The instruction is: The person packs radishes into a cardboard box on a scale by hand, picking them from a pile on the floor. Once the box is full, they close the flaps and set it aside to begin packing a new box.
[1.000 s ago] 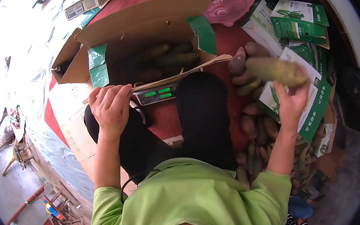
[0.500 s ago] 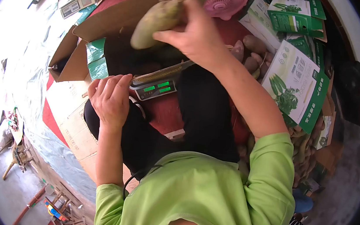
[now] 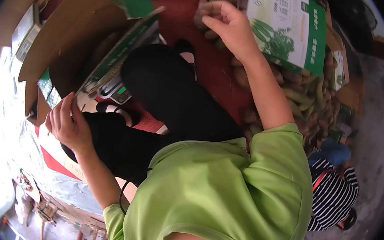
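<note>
Fingers [image 3: 213, 10] of the right hand [image 3: 230, 25] are curled loosely together at the top of the view, reaching onto the heap of sweet potatoes [image 3: 298, 91] on the red floor mat [image 3: 210, 61]; the fingertips touch or nearly touch a brownish tuber [image 3: 201, 19] at the near end of the heap, but whether they have closed on it cannot be told. Just beside this hand, on its outer side, leans a green-and-white printed carton [image 3: 288, 29], with the heap running on below it along the right arm.

The left hand [image 3: 67, 125] sits low on the left, fingers bent and gathered at the edge of a flap of the open cardboard box [image 3: 65, 36]; they rest against the flap's rim, and whether they pinch it cannot be made out. The box stands on a weighing scale [image 3: 118, 91], whose green display shows under the flap near the person's knee. Long dark tubers lie dimly inside the box, mostly hidden in shadow.

Between the two hands are the person's black-trousered legs [image 3: 171, 94], and below them a light green shirt [image 3: 221, 193]. At the lower right, close behind the right shoulder, a second person in a black-and-white striped top [image 3: 331, 195] crouches beside the heap.
</note>
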`<state>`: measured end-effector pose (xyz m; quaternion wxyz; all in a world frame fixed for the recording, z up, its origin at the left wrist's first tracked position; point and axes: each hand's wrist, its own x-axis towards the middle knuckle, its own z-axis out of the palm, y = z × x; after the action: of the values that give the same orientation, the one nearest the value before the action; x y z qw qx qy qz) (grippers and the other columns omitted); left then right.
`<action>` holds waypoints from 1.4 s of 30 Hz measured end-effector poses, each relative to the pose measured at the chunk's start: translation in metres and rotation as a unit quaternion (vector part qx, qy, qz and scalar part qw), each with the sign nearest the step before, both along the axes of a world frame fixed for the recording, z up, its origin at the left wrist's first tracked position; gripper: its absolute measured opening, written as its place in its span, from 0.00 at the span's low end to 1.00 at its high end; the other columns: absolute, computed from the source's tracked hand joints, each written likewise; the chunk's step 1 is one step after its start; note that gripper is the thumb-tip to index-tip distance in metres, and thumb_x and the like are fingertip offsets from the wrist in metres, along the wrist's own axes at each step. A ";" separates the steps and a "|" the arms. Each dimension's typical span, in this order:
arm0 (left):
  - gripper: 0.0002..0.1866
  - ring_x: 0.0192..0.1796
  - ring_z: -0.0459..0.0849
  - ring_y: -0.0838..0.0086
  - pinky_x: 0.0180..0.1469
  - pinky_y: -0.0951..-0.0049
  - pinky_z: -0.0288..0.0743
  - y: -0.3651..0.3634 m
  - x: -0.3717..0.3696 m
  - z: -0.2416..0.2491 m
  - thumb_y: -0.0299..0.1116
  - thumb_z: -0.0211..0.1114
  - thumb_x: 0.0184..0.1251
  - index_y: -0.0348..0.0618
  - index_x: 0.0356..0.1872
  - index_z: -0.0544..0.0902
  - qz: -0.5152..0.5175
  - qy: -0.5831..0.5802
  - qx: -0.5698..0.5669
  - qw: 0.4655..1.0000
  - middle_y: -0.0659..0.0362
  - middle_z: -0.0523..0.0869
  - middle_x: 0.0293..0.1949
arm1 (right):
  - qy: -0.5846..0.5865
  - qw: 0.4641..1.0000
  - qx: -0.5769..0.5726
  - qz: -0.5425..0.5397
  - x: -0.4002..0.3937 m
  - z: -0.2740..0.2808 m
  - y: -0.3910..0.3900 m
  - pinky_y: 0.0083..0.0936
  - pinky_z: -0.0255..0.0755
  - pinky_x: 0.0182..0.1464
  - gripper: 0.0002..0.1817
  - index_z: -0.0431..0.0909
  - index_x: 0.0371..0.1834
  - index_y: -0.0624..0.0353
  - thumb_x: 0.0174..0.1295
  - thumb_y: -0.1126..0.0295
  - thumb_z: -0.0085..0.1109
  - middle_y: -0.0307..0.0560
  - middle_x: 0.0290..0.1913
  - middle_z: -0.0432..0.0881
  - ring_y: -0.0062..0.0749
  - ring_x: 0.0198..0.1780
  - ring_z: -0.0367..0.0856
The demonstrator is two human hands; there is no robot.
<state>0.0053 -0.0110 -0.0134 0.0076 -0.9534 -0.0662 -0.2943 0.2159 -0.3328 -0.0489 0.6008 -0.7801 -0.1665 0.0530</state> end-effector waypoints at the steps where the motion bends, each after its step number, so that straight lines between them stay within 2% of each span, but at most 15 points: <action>1: 0.07 0.37 0.83 0.73 0.49 0.71 0.68 0.001 0.000 -0.001 0.27 0.65 0.61 0.48 0.40 0.85 -0.007 -0.006 0.004 1.000 0.65 0.86 0.34 | 0.037 0.999 -0.029 -0.007 -0.005 -0.019 -0.019 0.23 0.75 0.46 0.14 0.80 0.45 0.63 0.57 0.71 0.64 0.43 0.41 0.85 0.25 0.40 0.81; 6: 0.07 0.38 0.84 0.71 0.47 0.69 0.71 0.005 -0.002 -0.006 0.29 0.67 0.62 0.48 0.40 0.86 0.000 -0.006 0.039 0.999 0.65 0.87 0.34 | 0.104 0.981 -0.160 -0.040 -0.055 -0.107 -0.085 0.22 0.74 0.44 0.12 0.79 0.46 0.60 0.58 0.75 0.62 0.39 0.39 0.84 0.22 0.42 0.81; 8: 0.06 0.37 0.84 0.72 0.47 0.69 0.71 0.003 -0.001 -0.006 0.29 0.67 0.62 0.48 0.40 0.86 0.005 -0.007 0.041 0.999 0.65 0.87 0.34 | 0.146 0.966 -0.209 -0.033 -0.078 -0.150 -0.104 0.34 0.75 0.49 0.14 0.79 0.44 0.59 0.53 0.71 0.64 0.50 0.42 0.84 0.41 0.46 0.83; 11: 0.06 0.37 0.85 0.73 0.47 0.69 0.71 0.004 -0.001 -0.008 0.29 0.67 0.62 0.47 0.39 0.85 0.006 -0.007 0.053 0.999 0.66 0.87 0.35 | 0.156 0.939 -0.305 0.007 -0.115 -0.206 -0.127 0.39 0.75 0.51 0.16 0.80 0.44 0.58 0.51 0.68 0.64 0.52 0.43 0.84 0.46 0.47 0.82; 12: 0.06 0.37 0.85 0.73 0.47 0.69 0.71 0.004 -0.001 -0.008 0.29 0.67 0.62 0.47 0.40 0.85 0.014 -0.012 0.065 0.998 0.66 0.88 0.35 | 0.162 0.940 -0.302 0.004 -0.122 -0.211 -0.129 0.39 0.75 0.51 0.16 0.80 0.44 0.58 0.51 0.68 0.64 0.52 0.43 0.84 0.46 0.47 0.82; 14: 0.06 0.37 0.84 0.73 0.47 0.69 0.72 0.005 -0.002 -0.008 0.29 0.67 0.62 0.46 0.40 0.85 0.016 -0.008 0.067 0.998 0.66 0.88 0.35 | 0.299 0.889 -0.344 0.046 -0.139 -0.218 -0.129 0.41 0.73 0.54 0.19 0.80 0.46 0.55 0.50 0.65 0.65 0.52 0.46 0.82 0.47 0.50 0.80; 17: 0.07 0.37 0.84 0.73 0.47 0.69 0.72 0.004 -0.002 -0.008 0.28 0.68 0.62 0.45 0.40 0.85 0.023 -0.008 0.072 0.997 0.66 0.88 0.35 | 0.270 0.897 -0.344 0.068 -0.167 -0.256 -0.132 0.38 0.73 0.55 0.21 0.79 0.49 0.56 0.50 0.66 0.66 0.53 0.48 0.81 0.47 0.53 0.78; 23: 0.08 0.36 0.84 0.71 0.48 0.68 0.72 0.004 0.000 -0.008 0.26 0.69 0.60 0.44 0.40 0.85 0.002 -0.023 0.068 0.997 0.63 0.87 0.33 | 0.299 0.842 -0.427 0.140 -0.176 -0.254 -0.116 0.43 0.67 0.62 0.34 0.72 0.60 0.49 0.44 0.60 0.71 0.57 0.59 0.71 0.56 0.61 0.70; 27: 0.08 0.35 0.84 0.71 0.47 0.68 0.73 0.005 -0.001 -0.009 0.27 0.68 0.61 0.44 0.41 0.85 0.008 -0.023 0.071 0.997 0.63 0.87 0.33 | 0.342 0.835 -0.411 0.128 -0.188 -0.269 -0.110 0.42 0.66 0.64 0.41 0.69 0.63 0.48 0.41 0.57 0.73 0.59 0.61 0.69 0.58 0.61 0.69; 33: 0.07 0.35 0.84 0.73 0.46 0.68 0.73 0.006 -0.002 -0.009 0.28 0.68 0.61 0.45 0.41 0.85 0.028 -0.015 0.075 0.997 0.64 0.87 0.32 | 0.444 0.824 -0.350 0.041 -0.187 -0.285 -0.107 0.44 0.64 0.66 0.49 0.64 0.67 0.47 0.36 0.57 0.76 0.59 0.64 0.66 0.60 0.65 0.66; 36: 0.07 0.34 0.84 0.73 0.46 0.68 0.72 0.005 -0.001 -0.009 0.28 0.68 0.61 0.45 0.41 0.84 0.014 -0.020 0.065 0.998 0.64 0.87 0.32 | 0.455 0.816 -0.357 -0.010 -0.188 -0.289 -0.115 0.37 0.69 0.62 0.47 0.66 0.65 0.51 0.34 0.64 0.77 0.57 0.62 0.69 0.52 0.62 0.71; 38: 0.06 0.39 0.86 0.69 0.49 0.66 0.75 0.004 -0.003 -0.009 0.33 0.68 0.62 0.45 0.38 0.86 0.048 -0.008 0.052 0.997 0.63 0.88 0.36 | 0.452 0.839 -0.254 -0.166 -0.194 -0.323 -0.140 0.39 0.70 0.59 0.46 0.65 0.64 0.51 0.36 0.67 0.77 0.54 0.62 0.69 0.47 0.62 0.72; 39: 0.06 0.39 0.86 0.69 0.49 0.66 0.75 0.005 -0.005 -0.009 0.33 0.68 0.62 0.45 0.38 0.86 0.048 -0.006 0.051 0.998 0.63 0.88 0.36 | 0.453 0.838 -0.255 -0.166 -0.191 -0.321 -0.150 0.39 0.70 0.59 0.46 0.65 0.64 0.51 0.36 0.67 0.77 0.54 0.62 0.69 0.47 0.62 0.72; 41: 0.06 0.39 0.86 0.69 0.49 0.66 0.74 0.006 -0.004 -0.010 0.33 0.67 0.63 0.45 0.38 0.86 0.055 -0.003 0.060 0.997 0.63 0.88 0.36 | 0.495 0.798 -0.110 -0.325 -0.177 -0.308 -0.168 0.46 0.71 0.56 0.47 0.61 0.66 0.51 0.39 0.67 0.77 0.51 0.63 0.69 0.44 0.62 0.71; 42: 0.06 0.39 0.86 0.69 0.49 0.66 0.74 0.005 -0.003 -0.010 0.33 0.67 0.63 0.45 0.38 0.86 0.055 -0.007 0.058 0.997 0.63 0.88 0.36 | 0.492 0.799 -0.110 -0.327 -0.172 -0.301 -0.175 0.46 0.71 0.56 0.47 0.61 0.66 0.51 0.39 0.67 0.77 0.51 0.63 0.69 0.44 0.62 0.71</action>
<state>0.0027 -0.0058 -0.0232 0.0786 -0.9441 -0.1013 -0.3036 0.0435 -0.5075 -0.3496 0.4937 -0.7181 0.4233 0.2476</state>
